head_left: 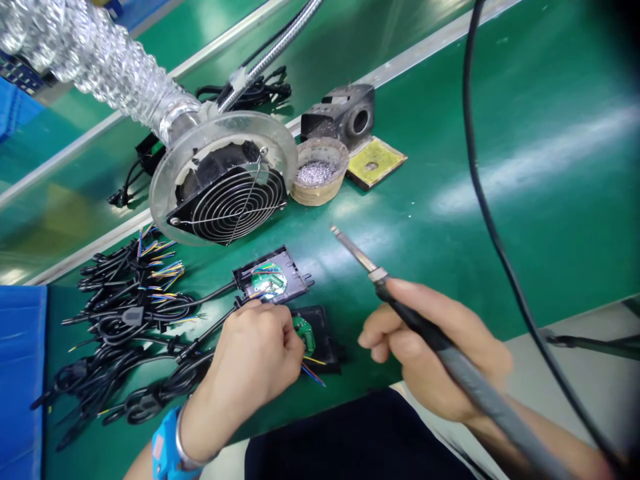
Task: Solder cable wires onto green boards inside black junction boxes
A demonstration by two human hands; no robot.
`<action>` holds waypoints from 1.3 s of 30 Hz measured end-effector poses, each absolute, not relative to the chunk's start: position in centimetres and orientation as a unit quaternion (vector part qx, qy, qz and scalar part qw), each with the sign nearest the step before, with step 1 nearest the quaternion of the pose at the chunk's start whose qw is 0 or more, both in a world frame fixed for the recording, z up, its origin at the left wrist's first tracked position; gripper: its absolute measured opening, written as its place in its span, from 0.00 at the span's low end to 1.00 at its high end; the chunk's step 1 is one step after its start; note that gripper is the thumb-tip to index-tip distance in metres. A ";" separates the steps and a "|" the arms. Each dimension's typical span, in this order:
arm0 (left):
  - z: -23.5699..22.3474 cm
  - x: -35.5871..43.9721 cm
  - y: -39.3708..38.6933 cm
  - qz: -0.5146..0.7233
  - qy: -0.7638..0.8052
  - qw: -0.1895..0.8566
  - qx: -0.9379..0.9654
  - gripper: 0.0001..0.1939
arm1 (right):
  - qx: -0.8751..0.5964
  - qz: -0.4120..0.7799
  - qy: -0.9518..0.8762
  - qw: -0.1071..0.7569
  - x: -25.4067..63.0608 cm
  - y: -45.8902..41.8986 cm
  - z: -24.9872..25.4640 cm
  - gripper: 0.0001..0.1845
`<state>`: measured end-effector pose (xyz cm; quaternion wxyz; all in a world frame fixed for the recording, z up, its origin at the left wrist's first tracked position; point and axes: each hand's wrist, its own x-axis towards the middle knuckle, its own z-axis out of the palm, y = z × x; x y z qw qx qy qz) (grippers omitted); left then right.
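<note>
My right hand grips a soldering iron by its dark grey handle, its bare metal tip pointing up and left above the table. My left hand is closed over a black cable; red, blue and yellow wire ends stick out beneath its fingers, which hide the grip itself. Under and beside that hand lies an open black plastic case with a green circuit board. Just above sits a second open case, holding a green board with a cable running to it.
Several black cables with stripped coloured wires lie at left, beside a blue bin. A fume extractor fan on a foil duct hangs overhead. Behind stand a bowl of solder bits, an iron stand and a yellow sponge.
</note>
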<state>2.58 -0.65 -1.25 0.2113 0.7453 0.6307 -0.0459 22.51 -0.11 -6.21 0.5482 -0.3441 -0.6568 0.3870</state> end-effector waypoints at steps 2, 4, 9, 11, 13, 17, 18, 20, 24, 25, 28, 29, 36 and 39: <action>-1.2 2.5 -0.6 -0.048 0.632 0.224 0.740 0.08 | -0.341 0.376 -0.696 0.508 22.1 -0.5 -6.4 0.21; -1.2 2.5 -0.4 -0.047 0.634 0.236 0.735 0.08 | -0.327 0.369 -0.735 0.466 21.8 -0.8 -6.4 0.14; -0.9 2.6 -0.2 -0.043 0.636 0.252 0.728 0.08 | -0.308 0.334 -0.790 0.411 21.6 -1.4 -6.7 0.09; -0.7 2.6 -0.1 -0.030 0.639 0.268 0.721 0.07 | -0.312 0.323 -0.793 0.410 21.6 -1.4 -7.0 0.10; -0.4 2.4 -0.1 -0.005 0.634 0.300 0.713 0.03 | -0.317 0.322 -0.791 0.412 21.5 -1.2 -7.2 0.11; -0.4 1.9 -0.3 0.053 0.609 0.354 0.708 0.03 | -0.318 0.299 -0.806 0.400 21.0 -0.2 -7.0 0.11; -0.5 1.9 -0.4 0.063 0.608 0.353 0.708 0.04 | -0.314 0.282 -0.816 0.394 20.8 0.1 -7.0 0.11; -0.9 1.9 -0.6 0.074 0.615 0.335 0.710 0.07 | -0.306 0.247 -0.839 0.376 20.4 0.4 -6.8 0.12; -1.8 2.3 -1.1 0.062 0.638 0.259 0.722 0.07 | -0.311 0.225 -0.848 0.366 20.2 0.6 -6.8 0.13; -1.9 2.4 -1.2 0.057 0.643 0.240 0.725 0.07 | -0.313 0.233 -0.839 0.380 20.4 0.6 -6.7 0.13; -2.2 2.7 -1.3 0.045 0.651 0.202 0.730 0.08 | -0.326 0.280 -0.793 0.431 21.3 0.6 -6.3 0.17; -2.3 2.8 -1.3 0.043 0.653 0.195 0.731 0.08 | -0.334 0.295 -0.780 0.440 21.8 0.6 -6.0 0.20; -2.7 2.9 -1.2 0.048 0.661 0.170 0.729 0.08 | -0.342 0.331 -0.759 0.444 24.8 0.3 -4.9 0.21; -2.8 3.0 -1.3 0.052 0.665 0.168 0.726 0.08 | -0.332 0.353 -0.744 0.460 24.4 0.2 -5.1 0.18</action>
